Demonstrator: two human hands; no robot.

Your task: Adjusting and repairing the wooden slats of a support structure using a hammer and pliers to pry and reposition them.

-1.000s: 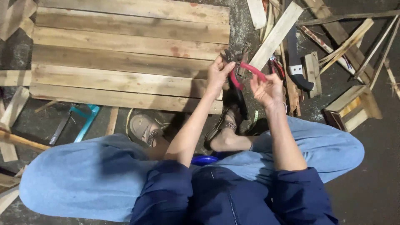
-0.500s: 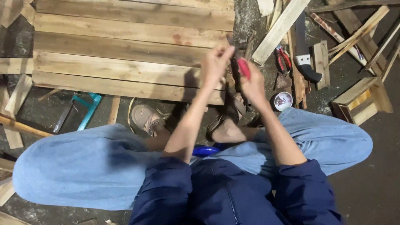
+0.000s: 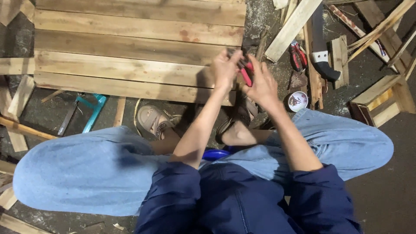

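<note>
Hands: both are raised together over the near right corner of the wooden panel (image 3: 130,56), fingers curled around one tool.
Left hand (image 3: 225,69): closed around the upper part of the red-handled pliers (image 3: 246,71); the fingertips hide the tool's head.
Right hand (image 3: 262,84): closed on the red handles from the right side, thumb laid along them.
Pliers position: held between the two hands, just above the panel's right edge; whether the head touches the wood cannot be told.
Wooden panel: several pale planks set side by side, lying flat on the floor (image 3: 385,190) in front of the person.
Legs: blue jeans (image 3: 86,173), knees spread wide; a sandalled foot (image 3: 154,119) rests just below the panel's near edge.
Seat: a blue stool edge (image 3: 215,154) shows between the legs.
Small dish (image 3: 297,100): round, white, holding small dark pieces; it sits on the floor just right of the right hand.
Second pliers (image 3: 297,56): red and black handles, lying on the floor near the dish.
Saw (image 3: 323,47): dark blade and handle, lying beside loose wood offcuts (image 3: 292,28) at upper right.
Teal frame (image 3: 93,110): lies on the floor at left, below the panel.
</note>
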